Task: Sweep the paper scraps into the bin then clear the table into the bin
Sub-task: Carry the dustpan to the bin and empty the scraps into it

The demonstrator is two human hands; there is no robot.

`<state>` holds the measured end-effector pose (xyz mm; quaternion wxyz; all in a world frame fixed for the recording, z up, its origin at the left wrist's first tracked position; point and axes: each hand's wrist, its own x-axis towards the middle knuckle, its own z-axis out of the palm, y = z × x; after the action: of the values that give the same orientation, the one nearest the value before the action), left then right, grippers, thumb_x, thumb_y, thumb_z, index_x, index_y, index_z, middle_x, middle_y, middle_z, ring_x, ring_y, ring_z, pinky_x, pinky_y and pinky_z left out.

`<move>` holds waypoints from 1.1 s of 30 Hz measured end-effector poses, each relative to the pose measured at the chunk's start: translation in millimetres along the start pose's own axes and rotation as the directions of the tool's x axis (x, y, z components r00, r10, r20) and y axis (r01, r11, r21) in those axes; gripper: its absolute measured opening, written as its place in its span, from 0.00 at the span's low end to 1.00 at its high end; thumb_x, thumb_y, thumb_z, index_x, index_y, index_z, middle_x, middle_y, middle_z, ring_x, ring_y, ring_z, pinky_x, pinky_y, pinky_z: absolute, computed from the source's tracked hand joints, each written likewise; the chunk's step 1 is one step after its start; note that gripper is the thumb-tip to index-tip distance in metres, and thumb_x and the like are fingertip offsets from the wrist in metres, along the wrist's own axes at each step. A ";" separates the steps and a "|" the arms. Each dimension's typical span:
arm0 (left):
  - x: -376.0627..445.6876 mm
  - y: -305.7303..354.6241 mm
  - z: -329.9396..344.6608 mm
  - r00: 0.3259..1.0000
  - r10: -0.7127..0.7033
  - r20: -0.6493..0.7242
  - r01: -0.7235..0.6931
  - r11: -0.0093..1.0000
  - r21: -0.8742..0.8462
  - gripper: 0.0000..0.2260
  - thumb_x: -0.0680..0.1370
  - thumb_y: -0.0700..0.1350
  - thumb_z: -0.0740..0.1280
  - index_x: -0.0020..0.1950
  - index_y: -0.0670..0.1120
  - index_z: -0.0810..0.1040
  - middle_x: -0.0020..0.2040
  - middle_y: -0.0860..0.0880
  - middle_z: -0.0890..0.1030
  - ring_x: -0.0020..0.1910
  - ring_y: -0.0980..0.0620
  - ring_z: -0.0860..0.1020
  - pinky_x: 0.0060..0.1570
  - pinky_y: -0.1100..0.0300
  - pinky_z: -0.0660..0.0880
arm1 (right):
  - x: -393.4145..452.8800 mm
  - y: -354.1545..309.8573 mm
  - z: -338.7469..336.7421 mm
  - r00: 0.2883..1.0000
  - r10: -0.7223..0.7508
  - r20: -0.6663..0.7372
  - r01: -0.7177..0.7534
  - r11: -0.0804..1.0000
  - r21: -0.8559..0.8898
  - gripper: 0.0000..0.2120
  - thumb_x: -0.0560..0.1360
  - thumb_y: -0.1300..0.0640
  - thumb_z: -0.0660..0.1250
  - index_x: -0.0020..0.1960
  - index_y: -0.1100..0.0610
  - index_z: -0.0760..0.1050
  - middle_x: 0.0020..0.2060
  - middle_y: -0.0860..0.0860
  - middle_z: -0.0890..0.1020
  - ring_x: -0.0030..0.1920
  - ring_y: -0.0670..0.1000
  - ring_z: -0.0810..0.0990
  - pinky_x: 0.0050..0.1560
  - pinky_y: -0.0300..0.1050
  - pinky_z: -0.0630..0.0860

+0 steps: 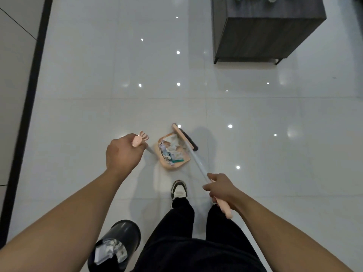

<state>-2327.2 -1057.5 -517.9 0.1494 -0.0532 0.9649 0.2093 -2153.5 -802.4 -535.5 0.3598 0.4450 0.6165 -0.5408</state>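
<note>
looking down at a glossy white tiled floor [98, 114] dotted with ceiling-light reflections. my left hand [122, 152] is wrapped tight around the pink handle top of the dustpan [171, 154], knuckles up, the comb-like end of the handle poking out past the fingers. the pan itself sits low by the floor just ahead of my shoe [178, 190] — it's full of crumpled paper scraps [171, 149], white with a bit of teal wrapper mixed in.

my right hand [221, 190] is closed on the broom [193, 156], gripping where the white pole meets its pink grip; the pole slants up and left to the pink head with dark bristles, which lies across the far edge of the pan, touching the scraps.

down at the lower left, beside my leg in black trousers [188, 232], stands the round dark bin [125, 230] — already some crumpled paper inside it. it's well apart from the pan, behind it from where i'm looking.

top right, a dark wood-grain cabinet [265, 30] on short legs stands on the tiles.
</note>
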 end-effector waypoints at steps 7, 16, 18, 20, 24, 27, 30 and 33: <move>-2.4 -12.1 -10.1 0.999 0.036 0.019 -0.036 0.999 0.015 0.12 0.70 0.60 0.67 0.47 0.55 0.81 0.36 0.49 0.80 0.39 0.44 0.77 0.38 0.56 0.75 | -32.9 19.6 -3.3 1.000 -0.022 -0.013 0.022 0.999 0.045 0.31 0.72 0.60 0.72 0.73 0.52 0.70 0.33 0.57 0.80 0.23 0.50 0.74 0.25 0.40 0.71; -32.2 -29.4 -22.5 0.993 -0.113 -0.044 0.109 0.990 -0.091 0.11 0.70 0.61 0.67 0.43 0.55 0.81 0.32 0.52 0.79 0.36 0.47 0.78 0.38 0.55 0.77 | -32.6 -21.7 -29.4 0.984 -0.155 -0.090 0.152 0.988 -0.037 0.23 0.75 0.65 0.69 0.70 0.62 0.71 0.32 0.57 0.74 0.22 0.50 0.69 0.21 0.37 0.67; -41.2 -37.8 -23.5 0.981 -0.182 -0.069 0.172 0.977 -0.122 0.11 0.69 0.62 0.68 0.42 0.56 0.81 0.31 0.53 0.79 0.35 0.49 0.79 0.37 0.56 0.77 | -20.3 -35.9 -35.9 0.984 -0.160 -0.083 0.153 0.985 -0.084 0.22 0.76 0.65 0.68 0.69 0.60 0.71 0.32 0.57 0.74 0.22 0.50 0.70 0.21 0.38 0.68; -51.1 -47.0 -20.3 0.967 -0.239 -0.087 0.226 0.965 -0.136 0.11 0.68 0.63 0.68 0.41 0.57 0.80 0.31 0.53 0.79 0.35 0.49 0.79 0.38 0.56 0.78 | -2.6 -44.9 -40.5 0.983 -0.170 -0.067 0.159 0.976 -0.147 0.19 0.76 0.64 0.68 0.66 0.63 0.73 0.34 0.58 0.74 0.24 0.52 0.71 0.23 0.40 0.69; -65.4 -58.2 -4.2 0.955 -0.271 -0.124 0.256 0.959 -0.124 0.13 0.68 0.65 0.67 0.43 0.58 0.80 0.31 0.55 0.79 0.36 0.50 0.79 0.37 0.57 0.76 | 19.0 -43.4 -31.7 0.991 -0.135 0.005 0.132 0.964 -0.231 0.20 0.75 0.64 0.67 0.67 0.65 0.72 0.36 0.58 0.74 0.25 0.52 0.71 0.24 0.40 0.69; -64.5 -59.3 0.4 0.950 -0.273 -0.148 0.258 0.959 -0.118 0.14 0.68 0.67 0.67 0.45 0.59 0.80 0.31 0.56 0.79 0.35 0.52 0.78 0.34 0.60 0.72 | 15.6 -33.3 -24.3 0.993 -0.059 0.103 0.077 0.981 -0.180 0.24 0.76 0.64 0.67 0.71 0.57 0.70 0.33 0.57 0.75 0.22 0.48 0.70 0.22 0.38 0.68; -65.5 -61.3 -0.8 0.953 -0.270 -0.134 0.256 0.960 -0.113 0.14 0.69 0.66 0.67 0.45 0.58 0.81 0.32 0.55 0.79 0.35 0.50 0.79 0.37 0.57 0.76 | -1.2 -23.8 -31.5 0.982 -0.037 0.183 0.062 0.990 -0.129 0.14 0.75 0.62 0.68 0.60 0.56 0.79 0.29 0.55 0.75 0.23 0.50 0.69 0.24 0.40 0.66; -69.1 -61.1 -2.1 0.953 -0.269 -0.139 0.254 0.960 -0.116 0.15 0.69 0.66 0.67 0.45 0.57 0.81 0.32 0.54 0.79 0.35 0.49 0.79 0.38 0.54 0.78 | -21.2 -17.4 -38.8 0.977 -0.078 0.199 0.100 0.990 -0.100 0.10 0.75 0.61 0.68 0.51 0.48 0.80 0.27 0.53 0.74 0.23 0.50 0.69 0.23 0.39 0.66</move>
<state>-2252.1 -1111.0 -518.3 0.0985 -0.2034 0.9467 0.2296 -2161.1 -767.7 -503.8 0.4175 0.3418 0.6263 -0.5627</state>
